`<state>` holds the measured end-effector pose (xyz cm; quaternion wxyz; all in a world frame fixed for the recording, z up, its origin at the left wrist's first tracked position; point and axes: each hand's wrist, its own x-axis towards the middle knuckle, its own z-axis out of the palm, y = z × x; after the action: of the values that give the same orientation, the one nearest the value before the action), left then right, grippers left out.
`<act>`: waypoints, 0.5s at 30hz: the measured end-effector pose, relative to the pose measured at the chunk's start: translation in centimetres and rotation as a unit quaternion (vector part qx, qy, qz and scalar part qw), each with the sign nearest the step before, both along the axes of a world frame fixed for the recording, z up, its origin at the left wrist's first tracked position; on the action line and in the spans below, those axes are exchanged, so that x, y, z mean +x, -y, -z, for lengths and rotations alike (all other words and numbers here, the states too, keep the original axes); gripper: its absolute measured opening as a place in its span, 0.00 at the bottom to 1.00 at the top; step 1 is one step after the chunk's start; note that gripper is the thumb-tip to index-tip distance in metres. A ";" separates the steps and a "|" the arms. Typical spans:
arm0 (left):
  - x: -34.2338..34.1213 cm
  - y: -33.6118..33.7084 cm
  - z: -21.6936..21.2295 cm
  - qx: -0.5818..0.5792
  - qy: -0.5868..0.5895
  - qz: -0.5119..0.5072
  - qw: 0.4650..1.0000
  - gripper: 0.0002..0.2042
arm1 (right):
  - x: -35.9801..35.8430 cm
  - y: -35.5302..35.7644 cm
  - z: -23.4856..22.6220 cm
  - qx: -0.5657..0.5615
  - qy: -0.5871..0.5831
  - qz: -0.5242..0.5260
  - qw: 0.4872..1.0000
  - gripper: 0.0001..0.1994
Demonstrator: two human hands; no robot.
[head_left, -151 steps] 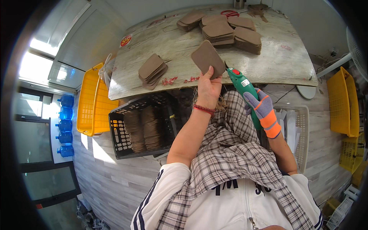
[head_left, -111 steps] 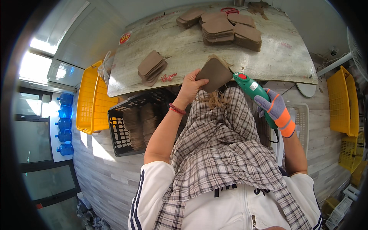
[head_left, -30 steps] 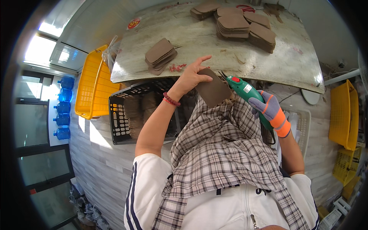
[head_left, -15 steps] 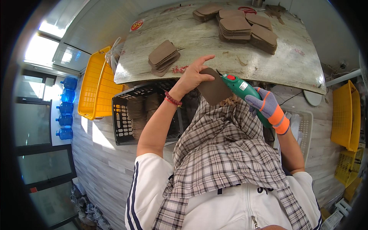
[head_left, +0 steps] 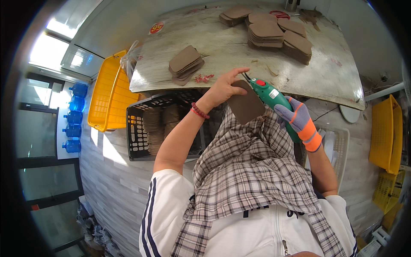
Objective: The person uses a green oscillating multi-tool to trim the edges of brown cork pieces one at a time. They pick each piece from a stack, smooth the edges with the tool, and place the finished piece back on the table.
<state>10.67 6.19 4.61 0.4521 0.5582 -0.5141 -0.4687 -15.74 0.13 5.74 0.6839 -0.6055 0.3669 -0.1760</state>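
Observation:
My bare left hand (head_left: 223,91) pinches a flat brown rounded piece (head_left: 247,108) between thumb and fingers, with the index finger stretched past its far edge. The piece hangs over my lap, just in front of the table edge. My right hand (head_left: 298,123), in a grey and orange glove, is wrapped around green electric scissors (head_left: 266,95) with a red button. Their dark tip lies close by the upper right edge of the piece; whether it touches cannot be told. Similar pieces form a small stack (head_left: 186,61) on the left of the table and several stacks (head_left: 266,35) at the back.
The worn table (head_left: 222,51) spans the far side. Below its left end a black crate (head_left: 133,149) holds more brown pieces, beside a yellow basket (head_left: 99,112). A white crate (head_left: 341,156) stands at my right; yellow crates (head_left: 382,139) are farther right. Red-handled scissors (head_left: 280,14) lie behind the stacks.
My left hand and the brown piece have shifted slightly right and nearer me. The electric scissors stay beside the piece's edge, and my right hand has barely moved.

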 end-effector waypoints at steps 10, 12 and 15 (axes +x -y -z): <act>18.2 1.3 3.2 0.017 0.251 -0.509 0.824 0.23 | -3.7 2.0 2.8 0.012 0.004 0.088 0.996 0.20; 19.1 2.3 4.3 0.024 0.492 -0.462 0.737 0.26 | -3.8 1.8 3.0 0.036 0.009 0.092 0.995 0.19; 14.5 6.8 3.5 -0.067 0.633 -0.380 0.672 0.28 | -4.4 1.9 3.3 0.061 0.007 0.112 0.992 0.18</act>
<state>25.14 -0.63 1.08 0.1939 0.8366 -0.4502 0.2445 -20.18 -1.76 2.41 0.6982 -0.5166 0.4377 -0.2326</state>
